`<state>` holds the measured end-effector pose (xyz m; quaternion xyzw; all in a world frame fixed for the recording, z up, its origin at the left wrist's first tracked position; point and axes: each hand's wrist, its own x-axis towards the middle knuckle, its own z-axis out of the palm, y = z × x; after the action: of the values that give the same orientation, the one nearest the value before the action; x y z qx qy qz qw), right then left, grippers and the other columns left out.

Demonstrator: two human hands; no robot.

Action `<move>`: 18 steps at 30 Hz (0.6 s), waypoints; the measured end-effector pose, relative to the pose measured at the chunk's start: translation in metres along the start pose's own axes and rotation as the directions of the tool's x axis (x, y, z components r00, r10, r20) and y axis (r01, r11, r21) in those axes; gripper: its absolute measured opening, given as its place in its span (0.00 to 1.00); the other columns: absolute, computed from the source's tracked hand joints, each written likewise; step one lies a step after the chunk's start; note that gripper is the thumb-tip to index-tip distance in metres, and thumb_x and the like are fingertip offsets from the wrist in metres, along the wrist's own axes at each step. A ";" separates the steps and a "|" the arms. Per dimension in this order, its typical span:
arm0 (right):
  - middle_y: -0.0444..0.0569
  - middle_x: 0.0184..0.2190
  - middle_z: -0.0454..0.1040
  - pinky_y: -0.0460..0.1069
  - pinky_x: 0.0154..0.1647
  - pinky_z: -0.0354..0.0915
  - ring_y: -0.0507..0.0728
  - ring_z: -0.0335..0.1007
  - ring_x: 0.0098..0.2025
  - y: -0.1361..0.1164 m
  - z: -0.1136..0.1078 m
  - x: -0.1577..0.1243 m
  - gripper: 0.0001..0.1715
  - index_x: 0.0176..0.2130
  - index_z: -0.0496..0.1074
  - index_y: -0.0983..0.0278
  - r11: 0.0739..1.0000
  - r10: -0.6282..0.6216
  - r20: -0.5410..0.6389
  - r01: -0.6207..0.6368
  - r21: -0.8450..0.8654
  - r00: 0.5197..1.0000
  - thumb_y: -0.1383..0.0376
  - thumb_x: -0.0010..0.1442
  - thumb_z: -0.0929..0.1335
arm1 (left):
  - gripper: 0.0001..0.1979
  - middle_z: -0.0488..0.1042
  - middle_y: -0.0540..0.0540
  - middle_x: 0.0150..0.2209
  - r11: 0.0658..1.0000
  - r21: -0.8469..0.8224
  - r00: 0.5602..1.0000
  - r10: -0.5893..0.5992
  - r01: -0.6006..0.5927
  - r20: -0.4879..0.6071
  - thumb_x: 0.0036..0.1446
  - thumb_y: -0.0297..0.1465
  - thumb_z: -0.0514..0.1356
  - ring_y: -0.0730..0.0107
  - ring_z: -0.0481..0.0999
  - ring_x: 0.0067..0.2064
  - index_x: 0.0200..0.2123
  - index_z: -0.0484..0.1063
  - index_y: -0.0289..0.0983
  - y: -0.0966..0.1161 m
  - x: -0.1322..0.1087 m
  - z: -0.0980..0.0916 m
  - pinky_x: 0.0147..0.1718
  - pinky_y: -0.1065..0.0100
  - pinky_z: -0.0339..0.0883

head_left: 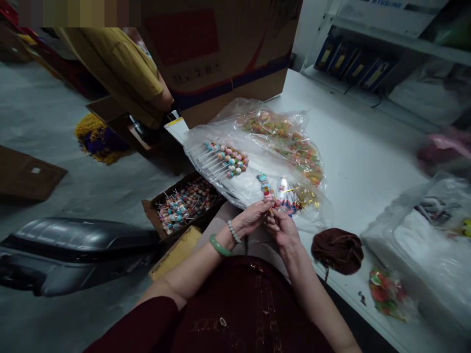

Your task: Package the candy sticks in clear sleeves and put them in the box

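Between my hands stands a candy skewer (264, 183) with blue, red and pink pieces, its top end pointing away from me. My left hand (254, 216), with a beaded bracelet and a green bangle at the wrist, pinches it near its lower end. Close beside it, my right hand (284, 229) has its fingers closed at the same lower end, where small details are blurred. A row of colourful candy skewers (232, 160) with white sticks lies beyond on clear plastic. Just past my right hand are a shiny packet (282, 185) and gold strips (308, 197).
A large clear bag of gummy candies (285, 142) lies behind. Below the table's left edge, an open carton (150, 212) holds many candy skewers. A brown cloth pouch (337, 250) and a plastic bin (382, 215) are right. A person in a yellow sleeve (125, 63) stands left.
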<state>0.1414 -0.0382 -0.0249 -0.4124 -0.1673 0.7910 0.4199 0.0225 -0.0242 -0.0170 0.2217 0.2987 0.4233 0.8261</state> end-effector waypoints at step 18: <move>0.51 0.31 0.78 0.50 0.44 0.64 0.56 0.70 0.37 -0.002 -0.001 0.008 0.12 0.29 0.75 0.64 0.081 -0.722 0.155 0.304 -0.949 0.675 0.62 0.61 0.66 | 0.06 0.74 0.48 0.26 0.916 -0.397 0.916 -0.208 0.059 -0.342 0.55 0.28 0.63 0.75 0.72 0.28 0.26 0.73 0.33 -0.010 0.024 0.008 0.32 0.72 0.69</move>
<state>0.1410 -0.0306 -0.0282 -0.6185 -0.6457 0.2413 0.3773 0.0451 -0.0106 -0.0247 -0.0487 0.3792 0.4491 0.8076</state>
